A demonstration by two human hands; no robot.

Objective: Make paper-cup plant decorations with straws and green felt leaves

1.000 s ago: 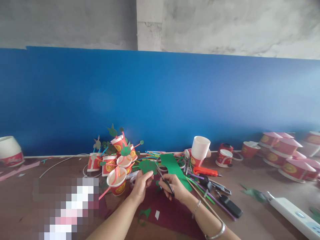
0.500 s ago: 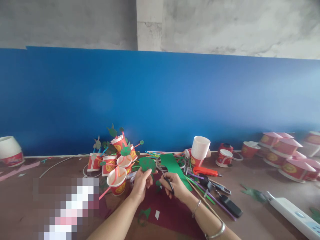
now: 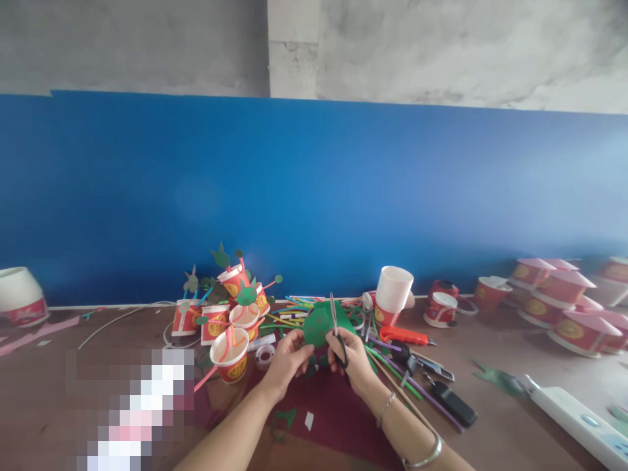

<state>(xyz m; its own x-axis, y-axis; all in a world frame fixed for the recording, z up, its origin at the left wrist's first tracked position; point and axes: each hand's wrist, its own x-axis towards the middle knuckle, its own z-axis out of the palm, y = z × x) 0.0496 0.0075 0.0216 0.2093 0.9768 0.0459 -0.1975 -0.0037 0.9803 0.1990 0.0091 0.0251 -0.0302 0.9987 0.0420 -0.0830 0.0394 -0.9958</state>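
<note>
My left hand (image 3: 288, 358) pinches the lower left edge of a rounded green paper cutout (image 3: 316, 326) with darker spots. In my right hand (image 3: 349, 352) is a pair of scissors (image 3: 334, 314) with black handles, its blades pointing up and standing close together beside the cutout's right edge. My right fingertips are near the cutout's lower right edge; whether they touch it I cannot tell. Behind both hands lies a green paper sheet (image 3: 347, 314), partly covered. Below them is a dark red sheet (image 3: 338, 412) with a white scrap (image 3: 309, 420) and green offcuts (image 3: 285, 418).
Red paper cups with straws and green cutouts (image 3: 229, 353) stand left, beside a tape roll (image 3: 265, 356). To the right are stacked white cups (image 3: 394, 288), an orange utility knife (image 3: 405, 336), keys (image 3: 405, 360), a power strip (image 3: 579, 418) and pink-topped cups (image 3: 581, 330). A blue partition (image 3: 314, 196) rises behind.
The green cutout has moved right and turned to show its rounded face. My right hand has shifted slightly right, and the scissors have swung from leaning left to nearly upright.
</note>
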